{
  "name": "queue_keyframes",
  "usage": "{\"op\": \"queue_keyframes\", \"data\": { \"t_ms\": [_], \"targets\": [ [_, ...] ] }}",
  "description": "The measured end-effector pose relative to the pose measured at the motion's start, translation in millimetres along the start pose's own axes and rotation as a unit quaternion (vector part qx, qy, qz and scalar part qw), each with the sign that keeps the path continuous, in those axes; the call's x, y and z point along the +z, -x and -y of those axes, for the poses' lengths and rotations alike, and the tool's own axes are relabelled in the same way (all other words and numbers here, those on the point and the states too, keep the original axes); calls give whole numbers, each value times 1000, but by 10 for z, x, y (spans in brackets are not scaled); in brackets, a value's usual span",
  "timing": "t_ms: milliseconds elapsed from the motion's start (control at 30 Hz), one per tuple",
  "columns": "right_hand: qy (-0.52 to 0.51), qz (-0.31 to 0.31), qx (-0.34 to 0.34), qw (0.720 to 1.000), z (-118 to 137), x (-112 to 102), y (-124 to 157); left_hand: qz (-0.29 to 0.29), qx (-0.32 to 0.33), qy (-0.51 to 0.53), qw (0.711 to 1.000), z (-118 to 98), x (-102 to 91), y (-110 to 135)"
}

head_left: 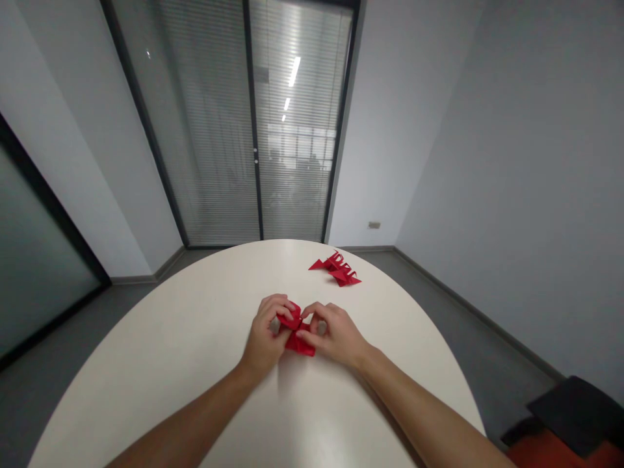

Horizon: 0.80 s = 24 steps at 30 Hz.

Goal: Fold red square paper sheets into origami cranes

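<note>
Between my two hands is a piece of folded red paper [303, 346], held just above the white table. My left hand [267, 331] grips its left side, with the fingers curled over the upper part and the thumb near the middle. From the right, my right hand [336, 331] pinches the paper, its thumb and index finger pressing near the centre fold. Parts of the paper are hidden behind the fingers. Farther back on the table lies a group of folded red paper pieces [336, 269] with pointed ends and thin upright strips.
The round white table [205, 338] fills the lower middle. Beyond it stands a glass door [302, 182] with blinds and dark frames. A wall socket [374, 225] sits low on the back wall. At the lower right is a black and orange-red chair [580, 416].
</note>
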State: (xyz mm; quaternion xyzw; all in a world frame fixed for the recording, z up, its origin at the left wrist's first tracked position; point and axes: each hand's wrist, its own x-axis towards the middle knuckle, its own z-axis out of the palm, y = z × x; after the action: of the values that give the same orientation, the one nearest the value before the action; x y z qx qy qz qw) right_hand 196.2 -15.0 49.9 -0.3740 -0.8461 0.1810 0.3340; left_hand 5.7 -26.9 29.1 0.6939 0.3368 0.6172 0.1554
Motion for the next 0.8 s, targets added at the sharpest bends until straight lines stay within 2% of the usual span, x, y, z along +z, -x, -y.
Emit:
{"op": "queue_keyframes", "data": {
  "t_ms": [133, 300, 367, 533, 667, 800],
  "targets": [
    [46, -38, -39, 997, 11, -5, -9, 7, 3, -9, 1000, 7, 1, 11],
    [62, -82, -77, 992, 6, -36, -16, -26, -110, 0, 994, 20, 8, 18],
    [41, -86, -64, 993, -20, -25, -5, -32, -150, 26, 988, 16, 20, 15],
    [-61, -121, -34, 990, -115, 44, 21, -39, -203, 110, 972, 51, 70, -3],
    [-99, -89, -45, 990, -118, 49, 15, -45, -231, 114, 965, 93, 85, -9],
    [-142, -57, -41, 987, -80, 45, 15, -36, -225, 94, 969, 76, 71, 0]
  ]
}}
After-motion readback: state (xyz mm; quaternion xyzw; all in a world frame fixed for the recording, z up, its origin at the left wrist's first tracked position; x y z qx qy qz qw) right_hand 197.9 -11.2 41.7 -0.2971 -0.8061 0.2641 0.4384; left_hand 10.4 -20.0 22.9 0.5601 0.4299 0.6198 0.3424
